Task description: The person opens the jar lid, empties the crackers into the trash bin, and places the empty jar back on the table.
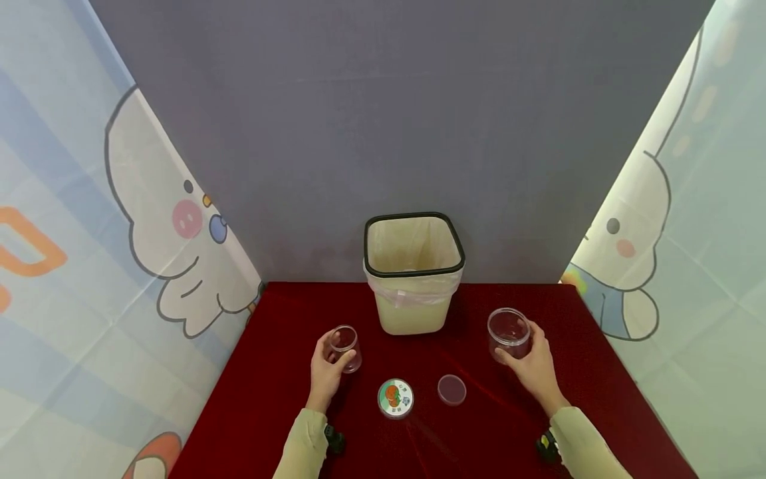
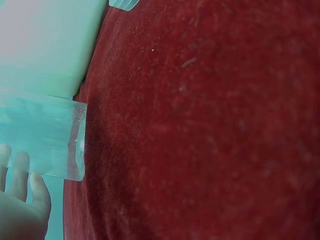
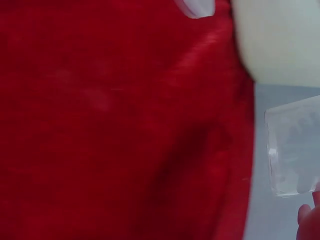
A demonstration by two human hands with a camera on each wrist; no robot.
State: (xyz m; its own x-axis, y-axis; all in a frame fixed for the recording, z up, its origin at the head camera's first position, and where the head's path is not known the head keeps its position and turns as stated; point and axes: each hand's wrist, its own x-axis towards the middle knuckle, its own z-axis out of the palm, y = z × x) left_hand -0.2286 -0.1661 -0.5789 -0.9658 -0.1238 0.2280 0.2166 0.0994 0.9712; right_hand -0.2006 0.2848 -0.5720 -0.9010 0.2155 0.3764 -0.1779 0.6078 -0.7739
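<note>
My left hand grips a small clear plastic jar from its left side, thumb in front and fingers behind. In the left wrist view the jar shows with its base close over the red cloth and fingertips along its wall. My right hand holds a wider clear jar around its right side; both jars have their open mouths up. In the right wrist view the wider jar appears at the right edge, with fingertips beside it. A round lid with an orange fruit label and a plain clear lid lie between the hands.
A cream waste bin with a black rim and a thin liner stands at the back middle, against a grey backdrop. Red velvet cloth covers the table. Cartoon-printed curtains hang on both sides.
</note>
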